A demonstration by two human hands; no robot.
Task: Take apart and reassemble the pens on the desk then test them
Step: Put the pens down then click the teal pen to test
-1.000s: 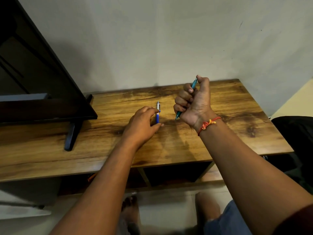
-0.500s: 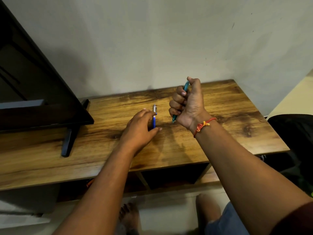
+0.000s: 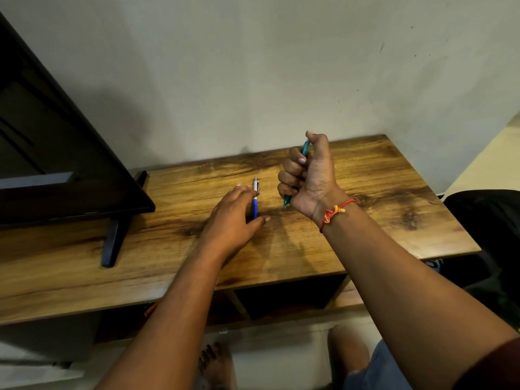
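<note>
Your blue-and-white pen lies flat near the middle of the tabletop, a little closer to the back edge. Its white clip end points at the back edge and its blue barrel points at the front edge. It looks whole, in one piece. The teal pen is up off the wood, just right of the blue one, and it tilts: the top leans toward the back right corner, the tip hangs down close to the surface.

Now your hands. Your right hand is a fist round the teal pen, fingers curled tight on the barrel, thumb up at the top end, wrist bent back, a red and orange thread band on it. Your left hand reaches in low from the front edge, palm down, fingers straight and apart. The thumb lies out past the blue tip and the other fingers lie along the pen's left side. I cannot tell whether they touch it.

At the left end of the tabletop stands a dark monitor on a black foot.
</note>
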